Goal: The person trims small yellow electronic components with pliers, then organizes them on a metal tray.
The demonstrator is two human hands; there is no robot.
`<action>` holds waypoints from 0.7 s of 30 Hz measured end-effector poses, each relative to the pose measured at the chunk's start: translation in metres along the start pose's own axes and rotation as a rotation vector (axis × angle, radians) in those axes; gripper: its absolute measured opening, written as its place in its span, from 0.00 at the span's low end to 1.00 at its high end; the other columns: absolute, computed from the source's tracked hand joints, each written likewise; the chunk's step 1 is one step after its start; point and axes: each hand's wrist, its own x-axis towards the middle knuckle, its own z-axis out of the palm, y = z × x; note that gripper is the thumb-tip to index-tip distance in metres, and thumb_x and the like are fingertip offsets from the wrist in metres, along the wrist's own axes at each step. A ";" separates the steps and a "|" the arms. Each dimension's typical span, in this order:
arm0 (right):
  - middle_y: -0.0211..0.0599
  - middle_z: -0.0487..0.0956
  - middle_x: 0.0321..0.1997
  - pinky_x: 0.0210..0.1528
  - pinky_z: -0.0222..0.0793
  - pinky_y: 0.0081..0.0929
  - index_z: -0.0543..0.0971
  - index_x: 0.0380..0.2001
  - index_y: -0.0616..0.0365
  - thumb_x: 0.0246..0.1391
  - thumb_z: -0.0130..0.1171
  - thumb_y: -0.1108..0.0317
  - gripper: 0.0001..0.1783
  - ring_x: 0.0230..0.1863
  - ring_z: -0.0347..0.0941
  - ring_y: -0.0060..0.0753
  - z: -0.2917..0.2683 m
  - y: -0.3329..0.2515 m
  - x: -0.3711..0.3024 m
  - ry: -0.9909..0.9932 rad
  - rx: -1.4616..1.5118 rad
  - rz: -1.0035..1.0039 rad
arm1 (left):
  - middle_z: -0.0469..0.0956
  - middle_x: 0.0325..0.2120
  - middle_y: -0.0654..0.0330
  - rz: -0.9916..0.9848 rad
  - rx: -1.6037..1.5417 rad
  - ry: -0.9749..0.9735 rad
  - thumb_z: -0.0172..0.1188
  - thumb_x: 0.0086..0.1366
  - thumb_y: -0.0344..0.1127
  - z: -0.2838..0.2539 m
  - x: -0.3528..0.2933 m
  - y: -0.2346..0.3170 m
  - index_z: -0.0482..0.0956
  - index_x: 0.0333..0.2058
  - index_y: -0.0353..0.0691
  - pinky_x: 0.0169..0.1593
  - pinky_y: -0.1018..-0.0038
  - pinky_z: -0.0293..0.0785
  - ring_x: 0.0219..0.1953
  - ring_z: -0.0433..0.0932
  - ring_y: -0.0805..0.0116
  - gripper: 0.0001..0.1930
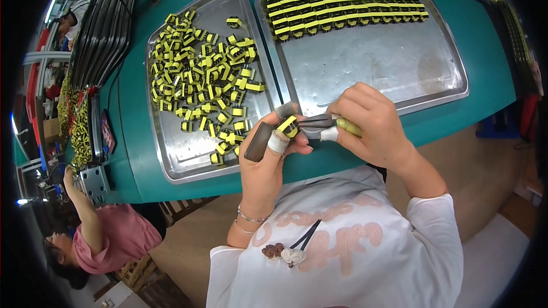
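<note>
Seen from above, a person in a white shirt with pink lettering works at a teal surface [445, 120] with a smooth matte top and a curved front edge.

The left hand [268, 157] is raised over the surface's near edge. Its grip is closed on a small transformer coil [287, 126], a blocky dark part wrapped in glossy yellow tape, pinched between thumb and fingertips. A white finger cot [277, 143] covers one finger, and a flat dark rectangular piece [258, 142] lies against the palm side of the hand. Two thin metal bracelets circle the wrist.

The right hand [374, 125] has its grip clamped around the yellow-green handles of small pliers [319, 121], whose slim dark metal tips point left and meet the coil. A white cot also shows on a finger beneath the tool.

Behind the hands sit two shallow stainless steel trays with rounded corners and dull, scuffed floors. The left tray [188, 159] holds a loose heap of coils [200, 74], the same yellow-and-black kind, tumbled at all angles. The right tray [411, 63] holds finished-looking coils in tight straight rows [342, 5] along its far side, its near half bare metal.

At the far left, another person in a pink top [117, 234] sits beside a stack of dark trays [105, 28].
</note>
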 end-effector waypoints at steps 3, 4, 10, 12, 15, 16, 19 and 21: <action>0.39 0.72 0.27 0.33 0.65 0.35 0.75 0.28 0.60 0.32 0.59 0.75 0.13 0.29 0.67 0.43 0.000 -0.003 0.001 -0.024 0.011 0.009 | 0.76 0.42 0.50 -0.016 -0.015 -0.028 0.53 0.69 0.39 -0.002 0.001 0.000 0.69 0.52 0.27 0.38 0.74 0.81 0.36 0.78 0.68 0.21; 0.39 0.72 0.27 0.33 0.65 0.35 0.75 0.28 0.60 0.32 0.59 0.75 0.13 0.29 0.67 0.43 0.000 -0.003 0.001 -0.030 0.013 0.017 | 0.76 0.42 0.50 -0.016 -0.015 -0.027 0.53 0.69 0.39 -0.003 0.001 0.000 0.69 0.52 0.27 0.38 0.74 0.81 0.36 0.78 0.68 0.21; 0.38 0.71 0.27 0.33 0.65 0.35 0.75 0.28 0.60 0.32 0.59 0.75 0.13 0.30 0.67 0.43 0.000 -0.006 0.002 -0.044 0.018 0.043 | 0.76 0.39 0.52 -0.053 -0.074 -0.031 0.51 0.69 0.41 -0.006 0.002 -0.002 0.70 0.52 0.28 0.39 0.73 0.81 0.37 0.78 0.68 0.21; 0.38 0.72 0.27 0.33 0.65 0.35 0.75 0.28 0.60 0.32 0.59 0.75 0.13 0.30 0.67 0.43 0.000 -0.007 0.002 -0.047 0.019 0.049 | 0.76 0.41 0.51 -0.014 -0.044 -0.034 0.52 0.69 0.40 -0.004 0.002 -0.001 0.69 0.52 0.28 0.41 0.73 0.81 0.37 0.78 0.69 0.21; 0.38 0.72 0.27 0.33 0.65 0.35 0.76 0.29 0.60 0.32 0.59 0.75 0.13 0.30 0.67 0.43 0.000 -0.008 0.003 -0.062 0.003 0.047 | 0.77 0.42 0.49 0.049 0.078 0.016 0.54 0.68 0.37 0.002 0.001 0.001 0.68 0.52 0.28 0.43 0.73 0.80 0.38 0.78 0.70 0.20; 0.38 0.72 0.27 0.33 0.66 0.35 0.76 0.29 0.60 0.32 0.60 0.75 0.13 0.30 0.67 0.43 0.000 -0.009 0.003 -0.061 -0.013 0.044 | 0.77 0.42 0.49 0.050 0.078 0.016 0.54 0.68 0.37 0.001 0.001 0.001 0.68 0.52 0.28 0.43 0.73 0.80 0.38 0.78 0.70 0.20; 0.38 0.72 0.27 0.33 0.66 0.35 0.76 0.29 0.59 0.32 0.61 0.75 0.14 0.30 0.68 0.42 0.001 -0.009 0.002 -0.052 -0.047 0.035 | 0.77 0.44 0.48 0.132 0.220 0.029 0.56 0.67 0.35 -0.004 0.001 -0.003 0.67 0.52 0.28 0.44 0.74 0.77 0.38 0.78 0.71 0.20; 0.37 0.72 0.26 0.32 0.66 0.35 0.76 0.29 0.59 0.31 0.62 0.75 0.14 0.30 0.68 0.42 0.003 -0.009 0.001 -0.044 -0.058 0.021 | 0.78 0.43 0.50 0.190 0.250 0.014 0.58 0.66 0.34 -0.005 0.001 -0.005 0.68 0.51 0.29 0.44 0.75 0.76 0.38 0.78 0.71 0.19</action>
